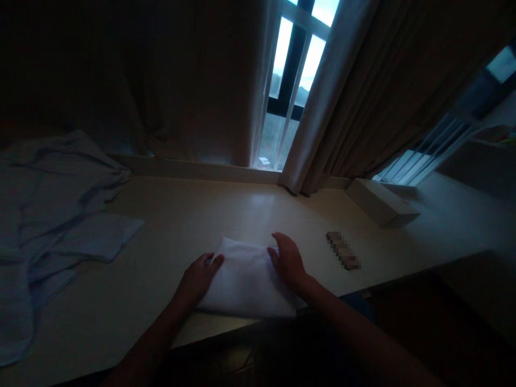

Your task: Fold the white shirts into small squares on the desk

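Our left hand (199, 278), pinch unclear, and right hand (291, 263), fingers spread, flank the folded white cloth (248, 279); uneven tugging could drag it off the pale, flat bench (177, 215).

Two hands (199, 277) (289, 263); one folded cloth (248, 282); one pile (60, 199); one box (381, 201).

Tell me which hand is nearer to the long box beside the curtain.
Right. The right hand is at the white cloth's right side, short of the box; the left hand is farther away, at the cloth's left edge.
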The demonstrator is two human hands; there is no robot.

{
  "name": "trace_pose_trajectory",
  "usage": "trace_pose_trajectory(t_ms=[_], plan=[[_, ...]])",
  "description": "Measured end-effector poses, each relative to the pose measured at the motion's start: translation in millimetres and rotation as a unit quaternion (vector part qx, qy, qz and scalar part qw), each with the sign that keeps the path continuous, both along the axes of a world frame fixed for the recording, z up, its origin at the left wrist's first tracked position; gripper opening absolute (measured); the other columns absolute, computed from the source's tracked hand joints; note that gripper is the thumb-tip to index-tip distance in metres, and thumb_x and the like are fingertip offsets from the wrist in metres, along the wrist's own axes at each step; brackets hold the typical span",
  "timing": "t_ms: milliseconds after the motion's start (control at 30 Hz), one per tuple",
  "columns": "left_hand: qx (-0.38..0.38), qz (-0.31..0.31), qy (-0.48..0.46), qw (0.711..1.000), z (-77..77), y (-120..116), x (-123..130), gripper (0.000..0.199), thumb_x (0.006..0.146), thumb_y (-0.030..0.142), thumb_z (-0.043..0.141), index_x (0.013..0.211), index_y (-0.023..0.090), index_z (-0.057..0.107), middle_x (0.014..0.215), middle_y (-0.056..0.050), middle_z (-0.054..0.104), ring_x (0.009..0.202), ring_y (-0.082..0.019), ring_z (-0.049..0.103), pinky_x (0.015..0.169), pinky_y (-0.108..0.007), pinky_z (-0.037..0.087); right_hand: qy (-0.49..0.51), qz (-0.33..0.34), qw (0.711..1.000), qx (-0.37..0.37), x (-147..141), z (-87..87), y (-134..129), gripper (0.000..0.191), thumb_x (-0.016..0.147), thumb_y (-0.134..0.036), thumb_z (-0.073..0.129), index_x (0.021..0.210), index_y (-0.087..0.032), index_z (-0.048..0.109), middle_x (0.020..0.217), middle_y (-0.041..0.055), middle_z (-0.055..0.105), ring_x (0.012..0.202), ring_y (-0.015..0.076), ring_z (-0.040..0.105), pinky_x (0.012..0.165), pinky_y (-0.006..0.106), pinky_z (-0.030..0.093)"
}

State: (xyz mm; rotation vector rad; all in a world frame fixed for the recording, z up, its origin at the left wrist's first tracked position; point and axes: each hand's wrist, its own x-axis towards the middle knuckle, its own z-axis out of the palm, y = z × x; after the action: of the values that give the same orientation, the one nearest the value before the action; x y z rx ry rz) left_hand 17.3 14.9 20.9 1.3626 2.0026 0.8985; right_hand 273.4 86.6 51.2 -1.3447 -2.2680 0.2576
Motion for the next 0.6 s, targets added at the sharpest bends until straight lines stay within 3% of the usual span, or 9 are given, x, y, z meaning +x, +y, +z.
trace_pose_trajectory(t_ms=[100, 200, 367, 600], plan=[[-0.023, -0.024, 0.046, 0.998, -0.6, -0.3, -0.6, 0.054, 0.085, 0.067, 0.033, 0.089, 0.021, 0.062, 0.091, -0.012, 0.070, 0.081, -0.026, 0.065, 0.075, -0.037, 0.046, -0.079, 0.140, 0.987, 0.008, -32.9, -5.1, -38.8, 0.062, 0.095, -0.051, 0.043, 0.147, -0.018, 0.034, 0.153, 0.0106, 0.033, 0.142, 0.0279, 0.025, 0.117, 0.048, 0.019], [-0.047, -0.034, 0.086, 0.995, -1.7, 2.0, -1.4, 0.053, 0.087, 0.066, 0.029, 0.070, 0.024, 0.055, 0.075, -0.008, 0.066, 0.070, -0.024, 0.062, 0.068, -0.035, 0.043, -0.111, 0.198, 0.974, 0.002, -55.3, -11.1, -63.6, 0.068, 0.094, -0.062, 0.038, 0.151, -0.027, 0.024, 0.158, 0.0051, 0.022, 0.145, 0.0300, 0.017, 0.118, 0.052, 0.016], [-0.046, -0.032, 0.140, 0.989, -6.4, 8.0, -0.6, 0.052, 0.087, 0.066, 0.027, 0.068, 0.024, 0.054, 0.076, -0.010, 0.067, 0.068, -0.025, 0.062, 0.066, -0.035, 0.041, -0.133, 0.160, 0.977, -0.032, -43.2, -18.5, -46.5, 0.066, 0.092, -0.067, 0.037, 0.149, -0.036, 0.026, 0.158, 0.0012, 0.023, 0.145, 0.0312, 0.018, 0.117, 0.056, 0.014], [-0.065, -0.016, 0.200, 0.978, -6.2, 18.5, 7.9, 0.058, 0.086, 0.069, 0.024, 0.074, 0.023, 0.058, 0.076, -0.012, 0.067, 0.070, -0.027, 0.063, 0.068, -0.037, 0.043, -0.126, 0.069, 0.987, -0.072, -2.8, -26.1, -10.0, 0.063, 0.094, -0.065, 0.031, 0.147, -0.031, 0.034, 0.156, 0.0044, 0.029, 0.144, 0.0285, 0.022, 0.116, 0.053, 0.013]])
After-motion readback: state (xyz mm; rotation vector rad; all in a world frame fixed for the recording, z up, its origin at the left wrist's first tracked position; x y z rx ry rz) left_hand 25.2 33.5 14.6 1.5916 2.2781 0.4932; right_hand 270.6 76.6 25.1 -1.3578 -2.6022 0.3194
